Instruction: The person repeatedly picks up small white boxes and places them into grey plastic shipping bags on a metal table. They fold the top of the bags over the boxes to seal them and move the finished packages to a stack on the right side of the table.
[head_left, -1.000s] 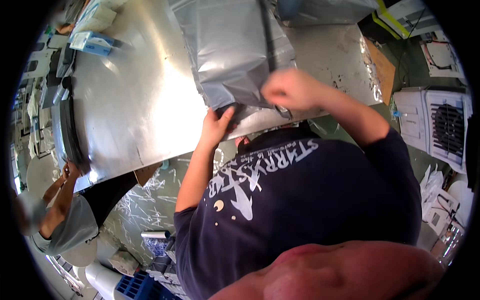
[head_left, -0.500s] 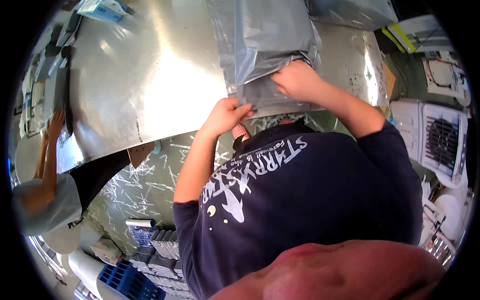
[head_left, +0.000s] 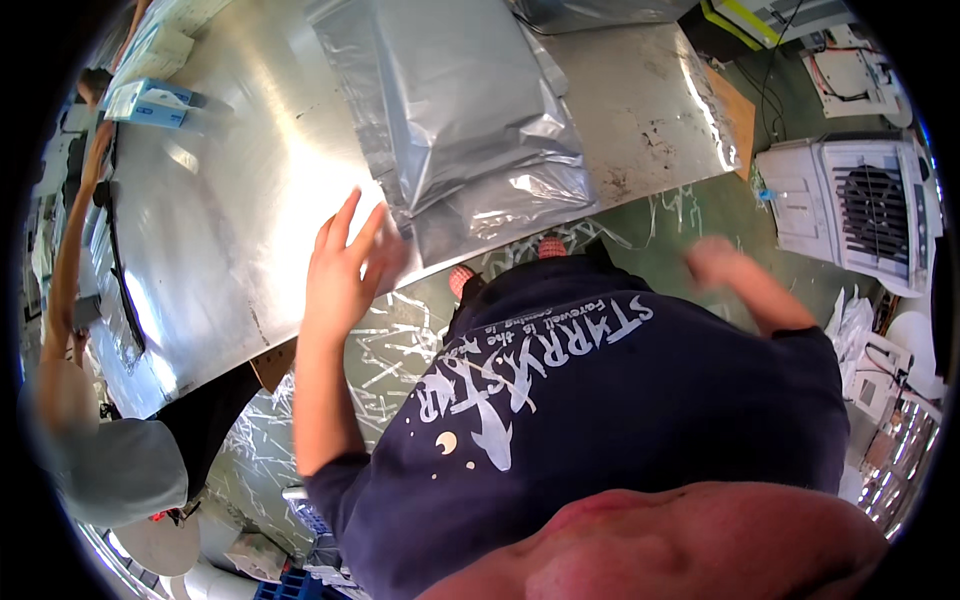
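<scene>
A shiny grey plastic bag [head_left: 470,100] lies flat on the metal table, its near end wrinkled and reaching the table's front edge. Beside the bag's near left corner is my left hand [head_left: 345,265], fingers spread and empty; part of it is blurred. My right hand [head_left: 715,262] is out past the table's front edge, to the right of the bag and above the floor. Motion smears its fingers, so whether it holds anything is unclear. Another grey plastic bag [head_left: 600,12] is at the far edge of view.
The metal table [head_left: 230,190] has a blue and white tissue box [head_left: 150,103] at its far left. A co-worker's arm [head_left: 70,250] reaches along the left side. White strips [head_left: 400,335] litter the floor. A white unit with a dark grille [head_left: 850,200] stands at right.
Both hands have let go of the bag's near end; the right swung away to the right, the left spread its fingers. The bag's near end now lies flatter. The view has shifted.
</scene>
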